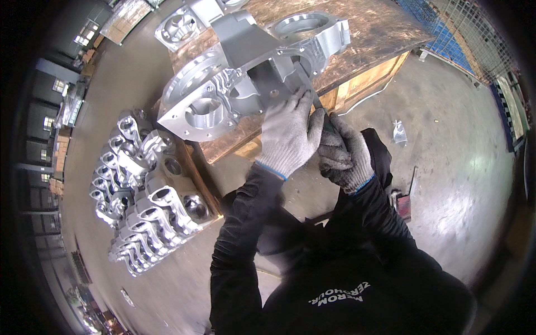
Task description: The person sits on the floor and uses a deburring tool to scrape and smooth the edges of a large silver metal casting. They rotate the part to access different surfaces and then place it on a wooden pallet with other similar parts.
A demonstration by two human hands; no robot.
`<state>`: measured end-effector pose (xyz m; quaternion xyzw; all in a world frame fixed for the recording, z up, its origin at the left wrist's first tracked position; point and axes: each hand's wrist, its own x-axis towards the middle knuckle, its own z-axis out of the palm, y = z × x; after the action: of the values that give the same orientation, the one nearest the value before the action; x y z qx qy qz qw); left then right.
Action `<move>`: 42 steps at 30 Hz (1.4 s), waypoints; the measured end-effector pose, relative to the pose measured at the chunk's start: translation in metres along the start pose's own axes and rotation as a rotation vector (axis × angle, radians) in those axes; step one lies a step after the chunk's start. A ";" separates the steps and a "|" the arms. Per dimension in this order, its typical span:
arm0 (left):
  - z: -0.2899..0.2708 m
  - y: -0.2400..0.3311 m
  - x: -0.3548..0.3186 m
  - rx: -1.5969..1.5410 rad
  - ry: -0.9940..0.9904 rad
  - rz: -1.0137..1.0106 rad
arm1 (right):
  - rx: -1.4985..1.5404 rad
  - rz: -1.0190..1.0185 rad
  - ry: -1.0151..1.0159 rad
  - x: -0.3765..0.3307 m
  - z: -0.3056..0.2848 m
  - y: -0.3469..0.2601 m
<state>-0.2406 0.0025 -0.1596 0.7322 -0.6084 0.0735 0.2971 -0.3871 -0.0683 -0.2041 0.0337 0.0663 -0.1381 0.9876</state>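
Observation:
A large silver metal casting (245, 97) with round bores stands on a wooden crate top (371, 36). My left hand (287, 125), in a grey knit glove, is at its near edge, fingers against a long flat metal bar that looks like a file (302, 75). The bar's far end reaches into the opening of the casting. My right hand (343, 153), in a darker-stained grey glove, is closed around the bar's near end, close beside my left thumb. My fingers hide the grip itself.
Another silver casting (180, 27) stands farther back on the crate. Many smaller castings (153, 220) are stacked low at the left. A wire mesh cage (474, 33) stands at the far right. A small plastic bag (399, 132) and a red object (403, 206) lie on the floor.

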 end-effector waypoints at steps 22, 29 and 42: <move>0.003 -0.005 0.024 0.074 -0.031 0.066 | -0.487 -0.141 0.382 0.000 0.074 0.001; -0.002 -0.013 0.027 -0.158 -0.082 -0.009 | -0.371 -0.076 0.242 0.011 0.068 -0.004; -0.022 -0.015 0.011 0.237 0.291 0.021 | -0.049 0.121 0.066 0.018 0.044 -0.018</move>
<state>-0.2178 0.0058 -0.1416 0.7375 -0.5535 0.2529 0.2927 -0.3693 -0.0939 -0.1641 0.0179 0.0999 -0.0753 0.9920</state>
